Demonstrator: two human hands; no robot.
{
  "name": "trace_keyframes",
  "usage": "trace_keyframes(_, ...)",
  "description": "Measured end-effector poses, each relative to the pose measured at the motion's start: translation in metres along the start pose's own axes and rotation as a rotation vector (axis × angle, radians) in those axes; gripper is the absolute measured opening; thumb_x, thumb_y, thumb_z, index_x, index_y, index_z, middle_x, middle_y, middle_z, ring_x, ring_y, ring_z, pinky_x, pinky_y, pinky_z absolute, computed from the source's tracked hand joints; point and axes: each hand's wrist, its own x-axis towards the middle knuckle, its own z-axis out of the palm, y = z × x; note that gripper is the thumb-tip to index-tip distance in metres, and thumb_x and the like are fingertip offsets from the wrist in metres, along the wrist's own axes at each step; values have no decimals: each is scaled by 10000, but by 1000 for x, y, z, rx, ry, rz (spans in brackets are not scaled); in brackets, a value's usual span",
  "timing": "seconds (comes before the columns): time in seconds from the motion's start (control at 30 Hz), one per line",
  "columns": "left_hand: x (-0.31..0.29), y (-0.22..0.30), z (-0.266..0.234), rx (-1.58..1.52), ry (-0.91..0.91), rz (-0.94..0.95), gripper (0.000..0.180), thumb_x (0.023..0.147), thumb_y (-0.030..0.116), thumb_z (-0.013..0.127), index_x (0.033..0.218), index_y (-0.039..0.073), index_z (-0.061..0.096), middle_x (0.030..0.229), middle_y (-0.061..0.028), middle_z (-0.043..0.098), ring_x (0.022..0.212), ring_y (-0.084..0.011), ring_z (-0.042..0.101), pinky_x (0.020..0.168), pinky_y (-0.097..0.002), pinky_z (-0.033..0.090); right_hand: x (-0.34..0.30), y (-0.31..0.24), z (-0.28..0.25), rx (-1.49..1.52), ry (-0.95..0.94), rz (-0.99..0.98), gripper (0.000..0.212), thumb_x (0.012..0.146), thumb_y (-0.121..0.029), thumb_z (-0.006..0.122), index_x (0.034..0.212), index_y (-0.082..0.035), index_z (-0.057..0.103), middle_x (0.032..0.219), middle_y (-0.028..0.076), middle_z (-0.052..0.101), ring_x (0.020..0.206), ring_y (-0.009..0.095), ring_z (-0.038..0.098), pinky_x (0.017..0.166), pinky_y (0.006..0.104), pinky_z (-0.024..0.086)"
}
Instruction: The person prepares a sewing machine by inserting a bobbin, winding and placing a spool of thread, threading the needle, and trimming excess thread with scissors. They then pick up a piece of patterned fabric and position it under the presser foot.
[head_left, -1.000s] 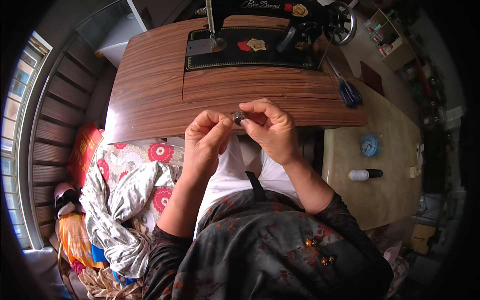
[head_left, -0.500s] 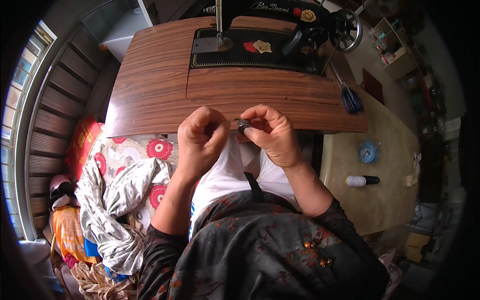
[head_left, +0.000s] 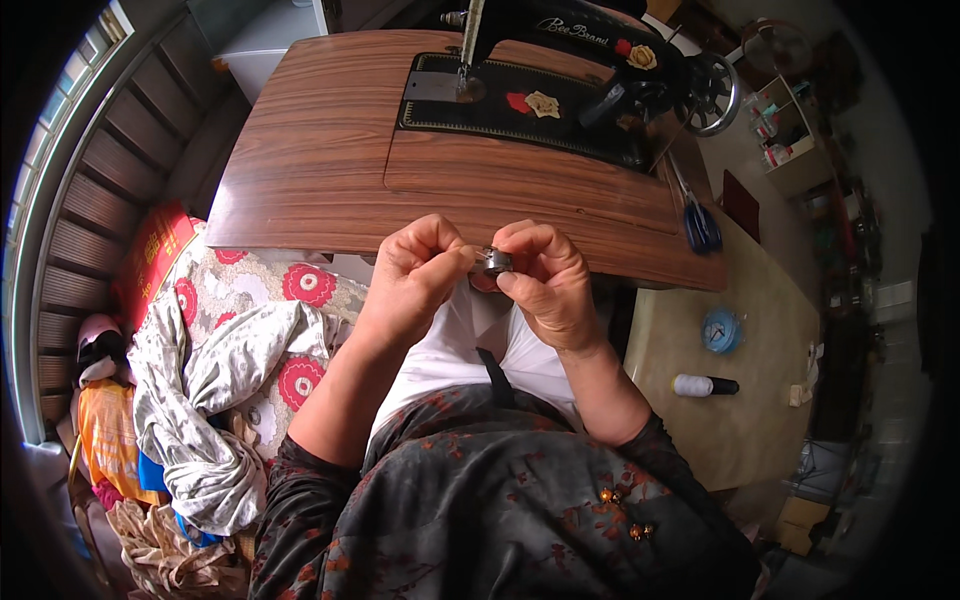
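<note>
In front of the wooden sewing table's edge, my right hand (head_left: 550,290) pinches a small round metal bobbin case (head_left: 496,263) between thumb and fingers. My left hand (head_left: 412,280) is closed in a pinch, its fingertips right against the case's left side. Whatever those fingertips grip is too small to make out. Both hands are raised above my lap, over white cloth (head_left: 430,355). Beyond them, a black sewing machine (head_left: 600,50) with a rose pattern stands on the wooden tabletop (head_left: 310,130).
Blue-handled scissors (head_left: 702,228) lie at the tabletop's right end. On a beige table (head_left: 730,440) to the right are a blue container (head_left: 722,330), a white thread spool (head_left: 692,385) and a black one (head_left: 724,386). Crumpled pale fabric (head_left: 200,440) covers part of a flowered cushion (head_left: 308,285) on the left.
My left hand has come right, its fingertips now meeting the bobbin case. The case has turned in my right hand, showing its round metal side. The whole view has tilted slightly.
</note>
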Motion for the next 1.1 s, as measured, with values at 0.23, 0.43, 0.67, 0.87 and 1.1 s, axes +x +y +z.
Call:
trace_keyframes(0.23, -2, 2, -5, 174, 69, 100, 185, 814, 26, 597, 672, 56, 483, 607, 81, 427, 540, -1, 345, 471, -183, 261, 0, 1, -4, 1, -49, -4, 265, 779, 93, 576, 1018, -20, 552, 1081, 73, 492, 908, 146, 579, 813, 328, 547)
trace_keyframes(0.43, -6, 22, -6, 698, -44, 702, 88, 763, -29, 596, 719, 21, 538, 665, -18, 502, 618, -135, 472, 540, -257, 386, -1, -2, -8, 5, 1, 161, 218, 816, 32, 610, 1020, -19, 549, 1037, 86, 555, 895, 147, 599, 806, 322, 547)
trace_keyframes(0.67, 16, 31, -1, 861, -206, 670, 117, 718, -76, 579, 756, 34, 569, 751, -83, 516, 741, -247, 544, 624, -306, 450, -12, -7, 6, 22, -106, 130, 306, 865, -33, 596, 1161, -9, 525, 935, 84, 617, 876, 160, 629, 796, 293, 531)
trace_keyframes(0.87, 22, -9, -12, 767, -182, 421, 46, 771, -26, 581, 767, 16, 563, 691, -60, 552, 631, -159, 536, 594, -271, 444, -12, -4, -3, 59, -157, 124, 301, 853, -132, 627, 1126, -10, 591, 1097, 127, 607, 1013, 201, 584, 912, 316, 443)
trace_keyframes(1.1, -8, -12, -15, 158, -64, -1, 267, 899, 102, 558, 1140, -13, 558, 888, -65, 649, 641, -86, 539, 536, -200, 427, -11, 1, -12, -349, -10, -123, 271, 822, -158, 666, 1071, -60, 629, 1064, 99, 634, 1152, 221, 513, 952, 354, 403)
